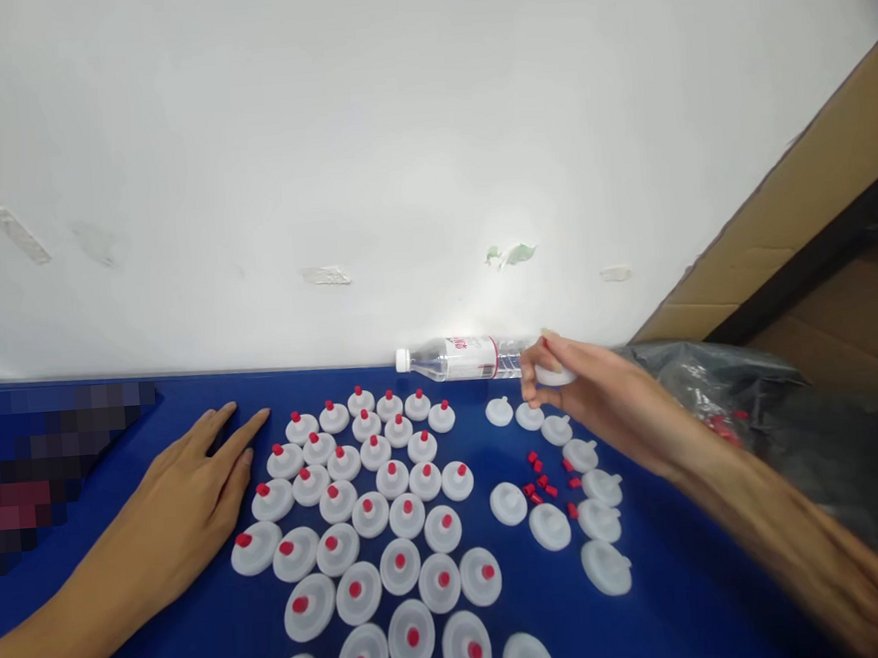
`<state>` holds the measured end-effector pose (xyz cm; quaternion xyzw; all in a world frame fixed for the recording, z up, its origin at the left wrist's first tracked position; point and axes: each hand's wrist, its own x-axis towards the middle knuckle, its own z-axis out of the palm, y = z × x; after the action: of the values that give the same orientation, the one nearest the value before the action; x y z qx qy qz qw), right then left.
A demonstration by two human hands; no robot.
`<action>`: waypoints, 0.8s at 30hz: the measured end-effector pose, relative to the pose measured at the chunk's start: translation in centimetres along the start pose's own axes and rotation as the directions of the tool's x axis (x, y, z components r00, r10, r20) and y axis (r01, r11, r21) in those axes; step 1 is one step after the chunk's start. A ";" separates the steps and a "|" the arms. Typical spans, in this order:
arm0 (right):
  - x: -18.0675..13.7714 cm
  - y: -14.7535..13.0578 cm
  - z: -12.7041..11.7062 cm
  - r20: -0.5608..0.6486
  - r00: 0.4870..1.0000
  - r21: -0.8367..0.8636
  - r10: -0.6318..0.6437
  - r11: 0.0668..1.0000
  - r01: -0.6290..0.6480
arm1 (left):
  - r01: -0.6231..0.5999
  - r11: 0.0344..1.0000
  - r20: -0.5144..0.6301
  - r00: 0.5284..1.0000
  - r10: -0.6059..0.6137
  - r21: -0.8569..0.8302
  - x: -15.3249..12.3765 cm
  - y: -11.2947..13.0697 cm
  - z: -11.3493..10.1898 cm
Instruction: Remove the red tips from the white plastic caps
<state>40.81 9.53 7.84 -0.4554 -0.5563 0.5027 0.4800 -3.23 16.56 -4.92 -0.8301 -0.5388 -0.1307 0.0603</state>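
Note:
My left hand (pixel 187 492) lies flat and open on the blue table (pixel 129 631), just left of a block of several white discs with red caps (pixel 369 514). My right hand (pixel 563 375) reaches to the far side of the table and pinches a white disc (pixel 556 374) near a clear plastic bottle (pixel 460 358) lying on its side. Below that hand, several plain white discs (pixel 550 525) form a ring around a small heap of loose red caps (pixel 547 482).
A white wall (pixel 397 151) rises right behind the table. A dark plastic bag (pixel 791 415) with red pieces inside sits at the right, with cardboard (pixel 812 193) behind it. A blurred patch covers the table's left edge.

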 end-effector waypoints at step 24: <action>-1.8 -0.5 -3.0 0.113 0.982 -0.973 0.152 0.218 0.079 | -0.015 1.000 -0.021 1.000 0.015 0.009 0.0 -0.1 0.2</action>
<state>43.96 8.04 8.28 -0.6196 -0.7787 0.0954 0.0241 -3.33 16.63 -5.08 -0.8325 -0.5323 -0.1365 0.0703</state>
